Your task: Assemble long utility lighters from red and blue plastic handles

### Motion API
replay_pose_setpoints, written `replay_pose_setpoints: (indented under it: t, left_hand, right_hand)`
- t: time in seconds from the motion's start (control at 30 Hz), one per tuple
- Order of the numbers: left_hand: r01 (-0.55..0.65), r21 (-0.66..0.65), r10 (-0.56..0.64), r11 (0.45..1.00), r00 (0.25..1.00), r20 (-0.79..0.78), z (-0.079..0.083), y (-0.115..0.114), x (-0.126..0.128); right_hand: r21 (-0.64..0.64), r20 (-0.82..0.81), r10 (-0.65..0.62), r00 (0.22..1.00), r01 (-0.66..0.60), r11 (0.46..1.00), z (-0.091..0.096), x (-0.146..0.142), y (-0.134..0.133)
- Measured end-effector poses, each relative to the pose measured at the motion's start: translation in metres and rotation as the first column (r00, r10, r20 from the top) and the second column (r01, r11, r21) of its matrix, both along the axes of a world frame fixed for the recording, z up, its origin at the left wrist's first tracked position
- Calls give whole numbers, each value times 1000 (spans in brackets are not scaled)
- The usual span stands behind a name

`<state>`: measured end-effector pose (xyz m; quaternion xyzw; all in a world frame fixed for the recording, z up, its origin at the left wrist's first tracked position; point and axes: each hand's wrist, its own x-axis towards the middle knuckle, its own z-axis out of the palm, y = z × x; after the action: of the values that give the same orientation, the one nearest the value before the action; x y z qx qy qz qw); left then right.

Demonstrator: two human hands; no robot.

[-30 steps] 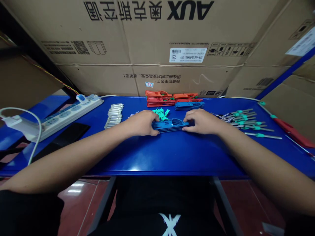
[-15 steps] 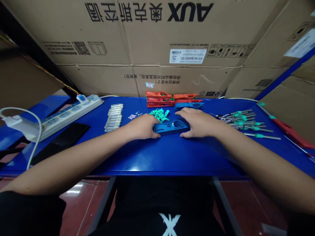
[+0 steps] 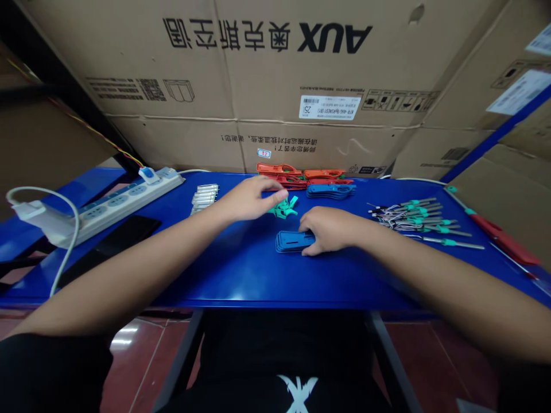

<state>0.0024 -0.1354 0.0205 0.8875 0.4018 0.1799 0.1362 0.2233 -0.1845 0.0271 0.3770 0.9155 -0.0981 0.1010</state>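
Note:
My right hand (image 3: 329, 229) grips the right end of a flat blue plastic tool body (image 3: 290, 241), which lies on the table with its end hidden under my fingers. My left hand (image 3: 253, 198) hangs above the table with its fingers reaching forward, holding nothing. Its fingertips are close to a small heap of green plastic parts (image 3: 284, 208). Behind these lie a stack of red-orange plastic tool bodies (image 3: 279, 173) and a stack of blue ones (image 3: 330, 191).
The blue table (image 3: 241, 281) holds a row of metal tubes (image 3: 204, 196), a power strip (image 3: 116, 202), a black phone (image 3: 129, 233), green-collared metal pins with wires (image 3: 419, 221), and a red tool (image 3: 503, 241). Cardboard boxes stand behind it.
My left hand has left the blue tool body and moved forward to the green parts. The body has slid toward me under my right hand, and the green heap looks smaller.

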Motion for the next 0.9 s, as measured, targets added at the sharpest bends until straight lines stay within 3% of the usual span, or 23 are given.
replay_pose_setpoints:
  t: [0.07, 0.2, 0.33, 0.43, 0.7, 0.9]
  left_hand:
    - [-40, 35, 42, 999, 997, -64, -8, 12, 5]
    - [-49, -47, 37, 998, 971, -236, -29, 15, 23]
    - [-24, -80, 2, 996, 964, -265, -46, 7, 31]
    - [28, -33, -35, 999, 974, -223, -52, -3, 29]
    - [230, -85, -239, 970, 963, -126, -54, -51, 21]
    - [275, -54, -277, 960, 961, -19, -48, -62, 18]
  right_hand:
    - [-5, 3, 8, 1000, -8, 1000, 5, 6, 2]
    - [61, 17, -40, 999, 39, 997, 27, 24, 15]
    - [180, 61, -138, 989, 125, 976, 51, 36, 43]
    - [232, 56, -155, 986, 138, 963, 60, 26, 69]
    - [262, 169, -99, 981, 52, 964, 42, -49, 119]
    - [256, 193, -90, 977, 38, 966, 19, -69, 129]
